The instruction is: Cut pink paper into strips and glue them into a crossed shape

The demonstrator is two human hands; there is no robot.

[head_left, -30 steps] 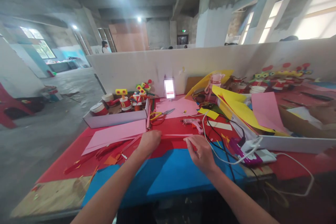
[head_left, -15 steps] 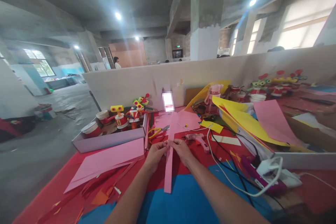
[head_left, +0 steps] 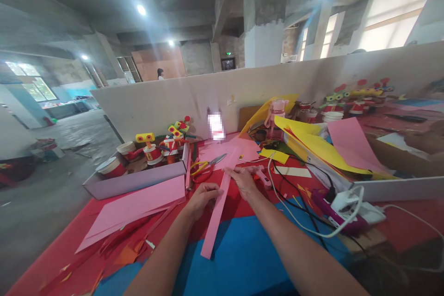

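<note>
A long pink paper strip (head_left: 214,227) slants away from me over the table, its near end above a blue sheet (head_left: 239,245). My right hand (head_left: 243,181) pinches the strip near its upper part. Lower down, my left hand (head_left: 204,198) has its thumb and fingers closed on the strip's left edge. Yellow-handled scissors (head_left: 208,165) lie beyond my left hand. Just past my right hand is a pink glue gun (head_left: 262,178), partly hidden by that hand. Pink paper (head_left: 208,148) lies at the strip's far end.
At left, a box (head_left: 138,182) holds cups and paper-cup robot figures (head_left: 151,152); pink sheets (head_left: 138,208) lie before it. At right are a box (head_left: 398,190) with yellow and pink sheets, a purple power strip (head_left: 333,215) and loose cables. A white partition (head_left: 166,97) stands behind.
The strip has turned from nearly upright in view to a slant, its near end swinging left. My hands have moved apart along it, right farther up, left lower. The camera view has shifted slightly.
</note>
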